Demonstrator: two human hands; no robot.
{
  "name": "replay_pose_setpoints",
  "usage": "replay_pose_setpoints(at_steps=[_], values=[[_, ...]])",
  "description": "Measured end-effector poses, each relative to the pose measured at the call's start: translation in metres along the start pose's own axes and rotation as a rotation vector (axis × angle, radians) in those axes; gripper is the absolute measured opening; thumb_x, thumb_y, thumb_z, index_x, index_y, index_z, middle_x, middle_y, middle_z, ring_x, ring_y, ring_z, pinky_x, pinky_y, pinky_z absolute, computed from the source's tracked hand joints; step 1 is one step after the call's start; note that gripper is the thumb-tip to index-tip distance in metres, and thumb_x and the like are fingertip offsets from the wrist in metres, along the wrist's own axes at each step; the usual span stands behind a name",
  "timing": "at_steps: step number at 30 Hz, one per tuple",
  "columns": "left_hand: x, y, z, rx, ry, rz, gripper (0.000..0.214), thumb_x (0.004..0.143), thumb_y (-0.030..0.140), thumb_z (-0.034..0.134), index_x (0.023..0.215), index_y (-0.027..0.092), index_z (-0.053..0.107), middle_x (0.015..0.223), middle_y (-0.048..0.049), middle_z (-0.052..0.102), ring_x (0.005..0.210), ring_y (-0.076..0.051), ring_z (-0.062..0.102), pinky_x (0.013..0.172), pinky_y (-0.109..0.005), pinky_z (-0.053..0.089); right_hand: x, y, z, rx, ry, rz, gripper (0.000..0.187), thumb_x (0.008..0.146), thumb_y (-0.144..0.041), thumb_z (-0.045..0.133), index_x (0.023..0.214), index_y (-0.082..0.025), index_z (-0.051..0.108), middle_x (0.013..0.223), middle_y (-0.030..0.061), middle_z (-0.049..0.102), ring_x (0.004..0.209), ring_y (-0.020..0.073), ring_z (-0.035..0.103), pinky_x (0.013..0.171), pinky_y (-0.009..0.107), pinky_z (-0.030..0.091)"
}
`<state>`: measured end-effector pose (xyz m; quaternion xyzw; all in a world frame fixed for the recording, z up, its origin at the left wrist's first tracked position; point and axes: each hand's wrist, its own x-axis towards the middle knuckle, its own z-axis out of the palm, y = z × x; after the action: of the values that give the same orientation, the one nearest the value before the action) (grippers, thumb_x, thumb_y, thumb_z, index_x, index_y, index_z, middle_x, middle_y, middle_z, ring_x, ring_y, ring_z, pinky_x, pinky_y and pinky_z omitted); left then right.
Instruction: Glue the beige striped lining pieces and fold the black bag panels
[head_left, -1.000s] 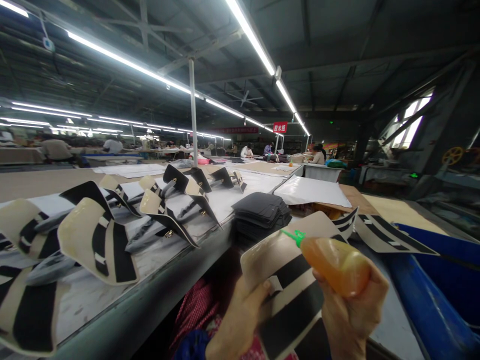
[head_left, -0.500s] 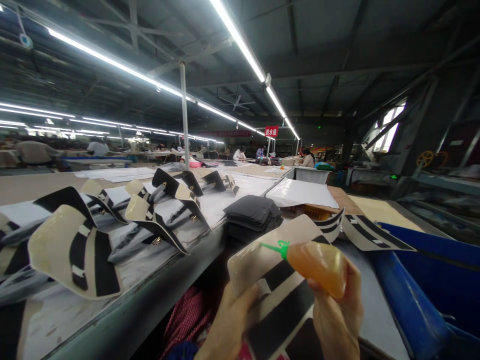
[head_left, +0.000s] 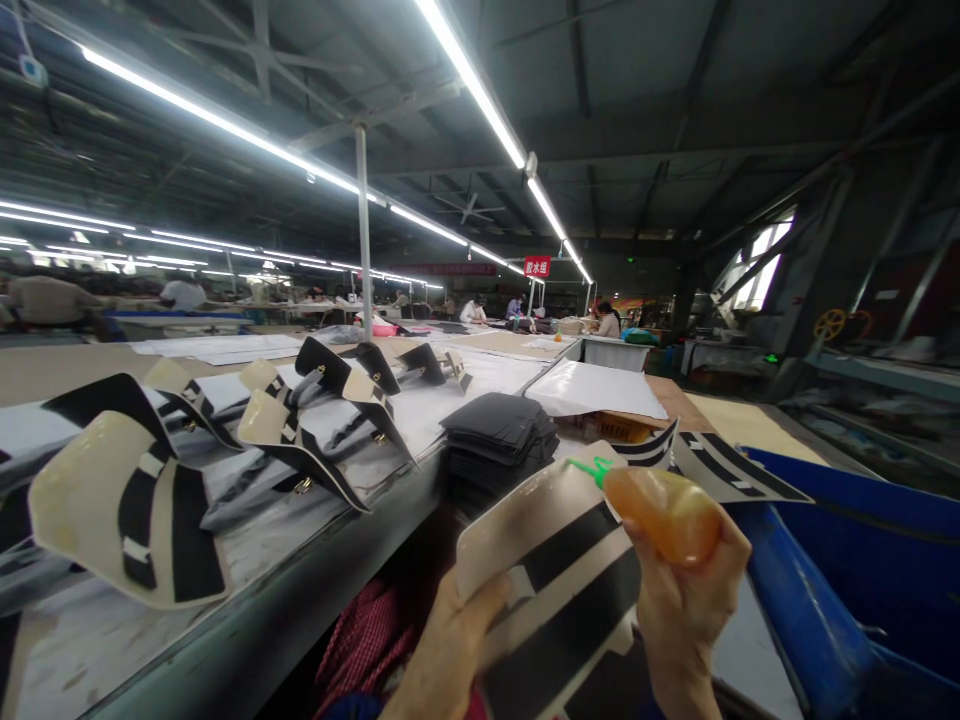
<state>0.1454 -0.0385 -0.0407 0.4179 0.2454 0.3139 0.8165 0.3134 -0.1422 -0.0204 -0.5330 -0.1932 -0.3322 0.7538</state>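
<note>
My left hand grips the lower left edge of a cream flap piece with black bands, held up in front of me. My right hand is closed around an orange squeeze bottle. Its green nozzle touches the flap's upper right edge. Both hands are at the bottom middle of the view, above my lap.
Several similar cream-and-black flap pieces lie along the long table to my left. A stack of dark cut pieces sits ahead. A blue bin stands at my right. White sheets lie further back. Other people work at distant tables.
The bottle's nozzle has slid from the middle of the flap's top to its upper right edge. The flap has tilted slightly. The view has shifted a little.
</note>
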Motion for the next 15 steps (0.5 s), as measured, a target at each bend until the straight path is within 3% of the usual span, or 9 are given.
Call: replay_pose_setpoints(at_steps=[3, 8, 12, 15], values=[[0.001, -0.002, 0.0, -0.026, -0.048, -0.004, 0.04, 0.066, 0.036, 0.087, 0.098, 0.015, 0.074, 0.089, -0.0086, 0.079, 0.095, -0.032, 0.073, 0.079, -0.038, 0.056, 0.002, 0.003, -0.003, 0.147, -0.099, 0.145, 0.073, 0.064, -0.047, 0.088, 0.125, -0.022, 0.055, 0.114, 0.0046, 0.057, 0.102, 0.0254, 0.056, 0.102, 0.053, 0.042], [0.002, -0.005, -0.003, -0.007, -0.004, -0.04, 0.044, 0.064, 0.035, 0.09, 0.101, 0.016, 0.076, 0.095, -0.0094, 0.08, 0.096, -0.032, 0.073, 0.085, -0.04, 0.057, -0.001, 0.002, -0.01, -0.029, 0.042, -0.049, 0.078, 0.058, -0.041, 0.092, 0.124, -0.021, 0.056, 0.117, 0.0053, 0.054, 0.109, 0.0282, 0.053, 0.103, 0.051, 0.041], [0.002, -0.006, -0.007, -0.017, 0.059, -0.052, 0.041, 0.064, 0.032, 0.09, 0.099, 0.017, 0.076, 0.099, -0.0099, 0.079, 0.097, -0.031, 0.074, 0.089, -0.04, 0.057, -0.004, 0.001, -0.016, -0.034, -0.028, -0.024, 0.074, 0.067, -0.051, 0.085, 0.128, -0.022, 0.055, 0.115, 0.0049, 0.056, 0.104, 0.0278, 0.057, 0.096, 0.049, 0.046], [0.001, -0.003, -0.006, -0.018, 0.067, -0.055, 0.042, 0.062, 0.032, 0.091, 0.097, 0.016, 0.075, 0.095, -0.0094, 0.079, 0.096, -0.031, 0.074, 0.089, -0.041, 0.057, 0.005, 0.0, -0.016, -0.12, 0.049, -0.137, 0.077, 0.059, -0.051, 0.09, 0.121, -0.019, 0.058, 0.111, 0.0056, 0.057, 0.1, 0.0276, 0.057, 0.093, 0.048, 0.047]])
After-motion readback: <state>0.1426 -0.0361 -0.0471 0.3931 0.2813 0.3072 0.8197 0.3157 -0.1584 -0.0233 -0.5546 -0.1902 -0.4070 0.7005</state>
